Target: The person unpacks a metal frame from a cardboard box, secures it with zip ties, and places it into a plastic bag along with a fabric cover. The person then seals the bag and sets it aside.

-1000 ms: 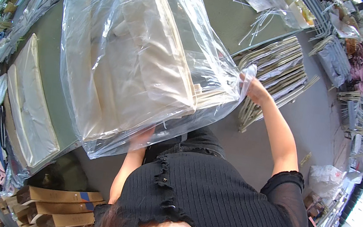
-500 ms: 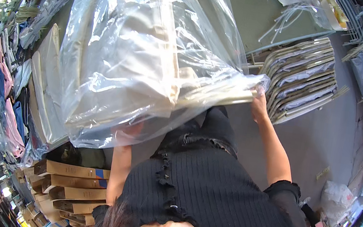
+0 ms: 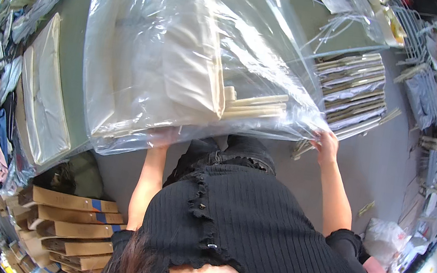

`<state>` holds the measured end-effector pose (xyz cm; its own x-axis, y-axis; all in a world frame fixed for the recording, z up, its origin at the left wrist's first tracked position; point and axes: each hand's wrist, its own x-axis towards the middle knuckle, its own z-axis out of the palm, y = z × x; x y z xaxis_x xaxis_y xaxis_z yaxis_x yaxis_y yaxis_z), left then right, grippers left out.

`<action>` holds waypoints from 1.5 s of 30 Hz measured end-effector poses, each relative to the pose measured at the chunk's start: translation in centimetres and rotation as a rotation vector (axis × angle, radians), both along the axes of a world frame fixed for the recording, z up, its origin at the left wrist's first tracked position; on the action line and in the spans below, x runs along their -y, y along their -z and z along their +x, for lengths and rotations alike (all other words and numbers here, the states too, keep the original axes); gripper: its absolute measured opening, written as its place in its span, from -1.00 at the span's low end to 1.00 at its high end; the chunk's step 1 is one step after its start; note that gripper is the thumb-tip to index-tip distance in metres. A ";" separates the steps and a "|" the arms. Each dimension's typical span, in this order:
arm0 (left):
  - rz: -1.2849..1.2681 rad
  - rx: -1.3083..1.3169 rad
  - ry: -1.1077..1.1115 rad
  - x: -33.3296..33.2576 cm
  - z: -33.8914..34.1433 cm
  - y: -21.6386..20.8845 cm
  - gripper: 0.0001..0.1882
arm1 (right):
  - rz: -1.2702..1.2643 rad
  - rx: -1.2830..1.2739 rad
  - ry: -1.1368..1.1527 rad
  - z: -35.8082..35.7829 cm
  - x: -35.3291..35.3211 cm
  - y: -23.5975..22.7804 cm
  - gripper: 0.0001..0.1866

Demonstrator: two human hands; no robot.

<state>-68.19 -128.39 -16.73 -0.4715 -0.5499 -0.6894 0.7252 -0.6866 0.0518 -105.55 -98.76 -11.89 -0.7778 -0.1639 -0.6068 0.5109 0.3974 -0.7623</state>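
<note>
A large clear plastic bag [image 3: 278, 49] lies across the work surface before me. Inside it is a folded cream fabric piece [image 3: 194, 75], with several pale rods [image 3: 257, 107] sticking out at its right side. My right hand [image 3: 325, 146] pinches the bag's near right corner, and the film is stretched taut from there toward the rods. At the near edge of the cream piece, my left hand [image 3: 163, 137] is partly behind the film; its fingers are hidden.
Another wrapped cream piece [image 3: 46, 103] lies on the green table [image 3: 75, 51] to the left. Metal-tube frames [image 3: 352, 89] are stacked at the right. Open cardboard boxes [image 3: 77, 217] stand near left. White plastic strips [image 3: 338, 27] lie at the far right, and a white sack [image 3: 385, 237] sits on the floor.
My right hand has moved from the rods' ends toward the right and nearer me, drawing the film out. The rods now end well short of that hand. My left hand stays at the near edge.
</note>
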 end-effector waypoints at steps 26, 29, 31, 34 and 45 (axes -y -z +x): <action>-0.873 1.195 0.520 10.2 23.5 -1.8 -0.77 | -0.039 -1.003 -1.398 21.1 19.3 1.1 -0.57; -1.099 1.786 0.435 11.1 22.2 -1.8 -0.79 | 0.090 -0.595 -1.443 20.9 19.3 2.2 -0.56; -1.167 2.112 0.454 11.4 21.9 -1.2 -0.85 | -0.149 -0.458 -1.291 18.2 17.8 8.3 -0.56; -1.169 2.435 0.654 9.3 26.7 0.0 -0.92 | -0.496 -0.040 -0.888 18.4 17.8 8.5 -0.55; -1.064 2.203 0.331 3.1 28.9 -1.0 -0.82 | -0.277 0.736 -0.473 16.7 16.5 -0.8 -0.67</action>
